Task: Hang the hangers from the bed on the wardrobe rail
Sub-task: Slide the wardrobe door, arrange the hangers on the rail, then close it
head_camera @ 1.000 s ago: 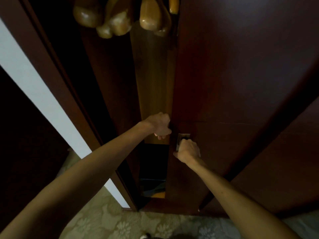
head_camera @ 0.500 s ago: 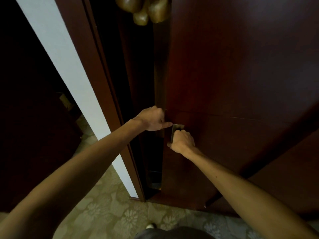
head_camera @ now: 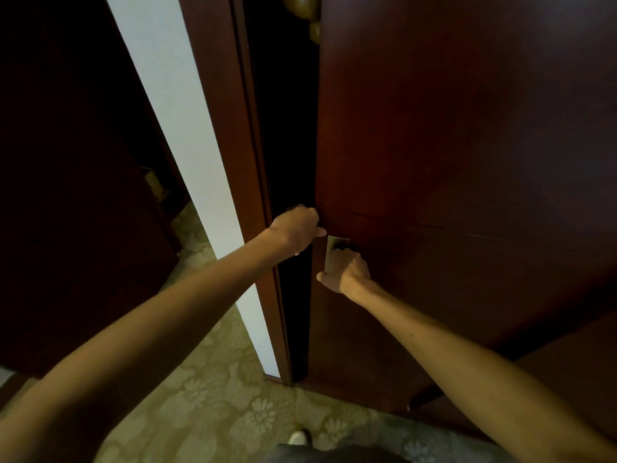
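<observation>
The wooden hangers (head_camera: 302,5) are seen only as rounded ends at 12 o'clock, inside the dark wardrobe opening and above the door edge; the rail itself is hidden. They are judged stiff, smooth and fairly light, best taken at the neck below the hook or along a shoulder, where the polished wood may slip. The left hand (head_camera: 295,228) is curled round the leading edge of the wardrobe door (head_camera: 467,145). The right hand (head_camera: 345,270) is curled against the metal pull plate (head_camera: 334,250) just at 5 o'clock of the left hand. The door is nearly against the wardrobe frame (head_camera: 233,162). A white wall strip (head_camera: 173,128) runs at 10 o'clock. Patterned carpet (head_camera: 213,389) covers the floor at 6 o'clock.
</observation>
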Available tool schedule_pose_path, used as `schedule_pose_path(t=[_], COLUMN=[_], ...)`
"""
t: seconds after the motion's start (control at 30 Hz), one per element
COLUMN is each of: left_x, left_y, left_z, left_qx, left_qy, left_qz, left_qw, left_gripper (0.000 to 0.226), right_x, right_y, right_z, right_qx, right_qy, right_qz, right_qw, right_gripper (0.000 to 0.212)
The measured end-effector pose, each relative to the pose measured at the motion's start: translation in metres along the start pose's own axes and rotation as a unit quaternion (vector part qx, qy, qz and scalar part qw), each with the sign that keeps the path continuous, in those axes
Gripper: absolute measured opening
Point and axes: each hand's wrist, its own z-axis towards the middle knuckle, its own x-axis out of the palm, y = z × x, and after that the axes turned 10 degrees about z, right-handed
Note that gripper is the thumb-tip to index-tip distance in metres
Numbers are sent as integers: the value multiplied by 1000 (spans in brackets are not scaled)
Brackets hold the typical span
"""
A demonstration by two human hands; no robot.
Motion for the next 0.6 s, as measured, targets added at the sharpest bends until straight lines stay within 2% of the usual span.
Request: schedule_pose_path(t=[0.1,0.23,0.43,0.6], left_x=[10,19,25,25], left_y=[-6,-2,3,5], left_z=[-5,-5,-10,-12], left_qx=[-22,-37,-3,11], left_qy=[-43,-91,-152,-144], left_qz=[84,134,211,236], left_qw=[995,986,966,961], left_gripper=[36,28,17,14], right_x=[4,7,11,19], right_y=[9,15,17,23], right_z=[4,6,8,11], right_qx=[-20,-30,-23,-14], right_qy=[9,8,-3,-30], right_qz=[0,-6,2,11], right_qw=[1000,999,1000,999], right_gripper=[36,35,37,31])
